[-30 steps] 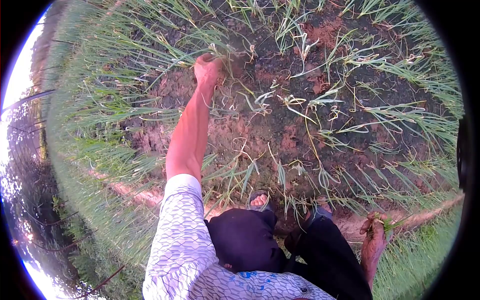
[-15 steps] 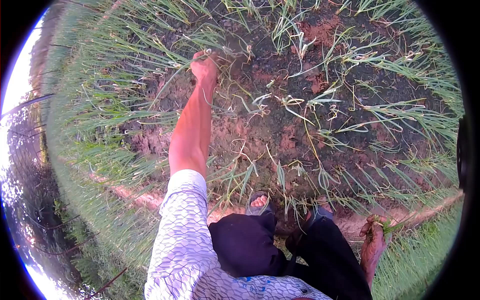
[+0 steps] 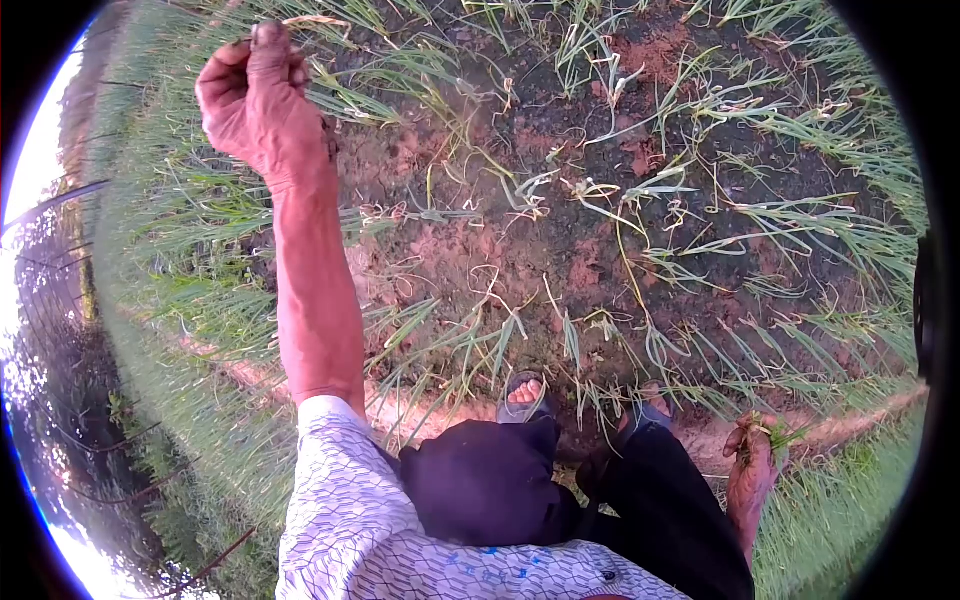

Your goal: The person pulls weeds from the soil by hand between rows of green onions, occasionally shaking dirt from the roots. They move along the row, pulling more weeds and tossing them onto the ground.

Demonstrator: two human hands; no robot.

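Observation:
My left hand (image 3: 262,110) is raised at the upper left above the plants, its fingers closed in a pinch. From the fingertips sticks out a thin, pale, dry-looking plant strand (image 3: 318,19). Low on the right, near my knee, my right hand (image 3: 748,475) is closed around a small bunch of green weeds (image 3: 782,436). Dark soil clings to the fingers of both hands. Thin onion-like plants (image 3: 640,190) with long green leaves, some drooping, stand in the soil in front of me.
Dark, reddish soil (image 3: 470,250) shows between the plants. My sandalled feet (image 3: 524,394) are at the bed's near edge, beside a low earth ridge (image 3: 260,380). Denser green growth (image 3: 170,270) covers the left, with trees (image 3: 70,400) beyond.
My left hand has risen from the soil and moved left, up toward the camera, with a pale strand now showing at its fingertips. My right hand stays low, still gripping the weeds.

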